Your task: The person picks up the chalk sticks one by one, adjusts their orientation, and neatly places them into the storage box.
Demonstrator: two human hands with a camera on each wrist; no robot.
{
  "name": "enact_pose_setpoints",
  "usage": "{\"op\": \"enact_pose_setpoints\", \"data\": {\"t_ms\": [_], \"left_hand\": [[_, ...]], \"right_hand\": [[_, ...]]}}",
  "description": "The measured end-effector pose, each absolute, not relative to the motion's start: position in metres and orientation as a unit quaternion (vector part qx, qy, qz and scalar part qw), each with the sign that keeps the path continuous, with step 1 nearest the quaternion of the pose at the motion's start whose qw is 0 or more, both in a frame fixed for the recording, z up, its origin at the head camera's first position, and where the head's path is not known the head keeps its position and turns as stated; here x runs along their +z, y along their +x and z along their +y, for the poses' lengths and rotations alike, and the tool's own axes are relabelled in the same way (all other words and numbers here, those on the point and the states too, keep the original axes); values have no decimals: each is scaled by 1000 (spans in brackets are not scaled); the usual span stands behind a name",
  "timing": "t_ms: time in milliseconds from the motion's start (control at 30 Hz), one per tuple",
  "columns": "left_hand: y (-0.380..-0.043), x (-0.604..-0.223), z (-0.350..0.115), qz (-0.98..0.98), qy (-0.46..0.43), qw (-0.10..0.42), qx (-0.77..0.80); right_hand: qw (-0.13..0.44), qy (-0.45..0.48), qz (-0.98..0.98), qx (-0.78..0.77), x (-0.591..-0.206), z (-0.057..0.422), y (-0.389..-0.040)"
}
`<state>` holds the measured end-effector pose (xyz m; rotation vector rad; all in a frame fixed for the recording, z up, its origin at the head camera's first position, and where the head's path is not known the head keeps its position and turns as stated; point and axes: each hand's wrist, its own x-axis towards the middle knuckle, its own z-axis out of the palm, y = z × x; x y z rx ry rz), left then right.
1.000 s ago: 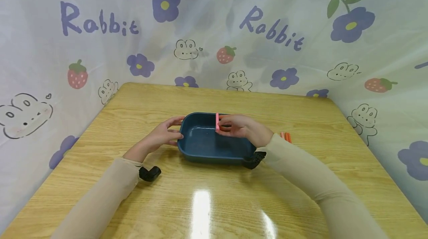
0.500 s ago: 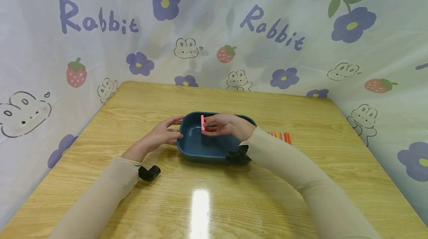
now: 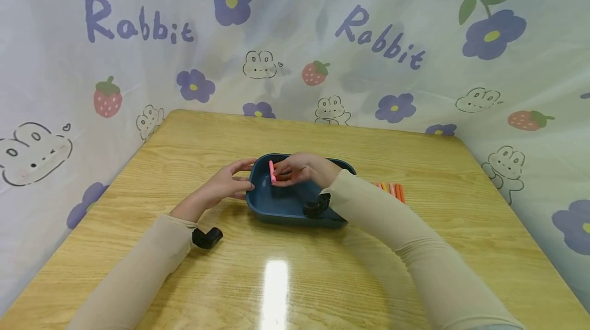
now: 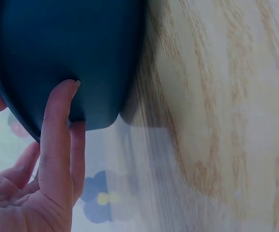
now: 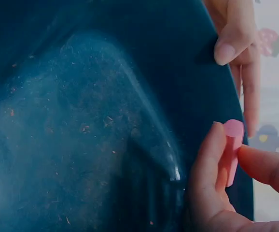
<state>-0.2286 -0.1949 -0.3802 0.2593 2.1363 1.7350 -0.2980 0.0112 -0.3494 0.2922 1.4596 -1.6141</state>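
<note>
A dark blue oblong box with rounded corners stands at the middle of the table. My left hand holds its left end, the thumb over the rim and other fingers against the outer wall, as the left wrist view shows. My right hand is over the box's left part and pinches a short pink crayon-like stick between thumb and fingers. In the right wrist view the pink stick is near the end wall, and small coloured crumbs are scattered on the box floor.
Several pink, yellow and orange sticks lie side by side on the wooden table, right of the box and partly behind my right sleeve. A printed cloth surrounds the table's back and sides. A black wrist camera sits under my left wrist.
My right hand has moved left over the box with the pink stick, towards the box's left end. More sticks on the table have come into sight. The left hand has stayed put.
</note>
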Motion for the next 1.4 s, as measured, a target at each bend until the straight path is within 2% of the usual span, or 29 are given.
{"op": "enact_pose_setpoints", "data": {"t_ms": [633, 967, 1400], "left_hand": [[-229, -380, -196, 761, 97, 188, 613], [-229, -380, -198, 761, 97, 185, 615], [-229, -381, -197, 756, 91, 185, 621]], "right_hand": [[494, 116, 615, -603, -364, -6, -301], [506, 72, 618, -597, -361, -1, -303], [480, 8, 622, -619, -337, 21, -298]]}}
